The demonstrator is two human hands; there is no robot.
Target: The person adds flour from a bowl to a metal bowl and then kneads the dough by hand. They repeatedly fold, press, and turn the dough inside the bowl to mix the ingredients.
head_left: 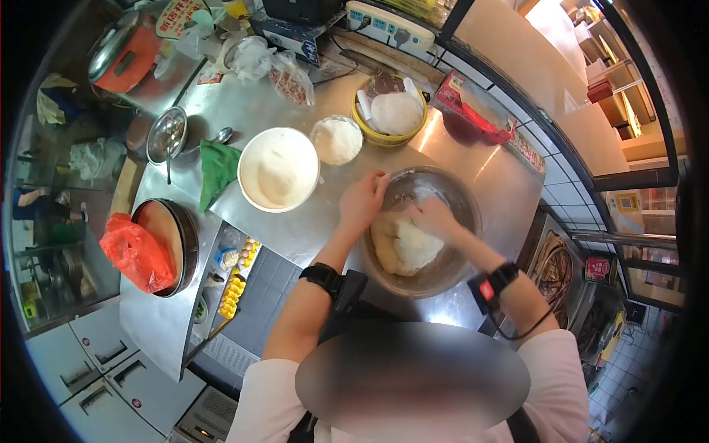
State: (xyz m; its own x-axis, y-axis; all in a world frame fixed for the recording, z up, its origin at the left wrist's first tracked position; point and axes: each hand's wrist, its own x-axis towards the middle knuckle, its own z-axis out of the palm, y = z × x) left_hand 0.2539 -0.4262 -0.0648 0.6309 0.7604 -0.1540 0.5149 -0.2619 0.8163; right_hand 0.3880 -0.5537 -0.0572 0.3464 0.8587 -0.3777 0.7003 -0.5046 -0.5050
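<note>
Dough (pixel 406 249) seemingly being worked in bowl (pixel 462 201); left hand (pixel 360 203) at rim, right hand (pixel 434 219) on dough, can't tell either grip; next press needs steady bowl.

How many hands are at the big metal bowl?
2: the left hand at the rim of the metal bowl, the right hand inside it, touching the dough.

One head-worn view, looking down over the steel desk (pixel 347 173)
From the wearer's head it faces forward and steeply down, wide and rounded at the edges; the hands and metal bowl (pixel 471 221) sit fairly near, just right of centre, no second view sharing them.
</note>
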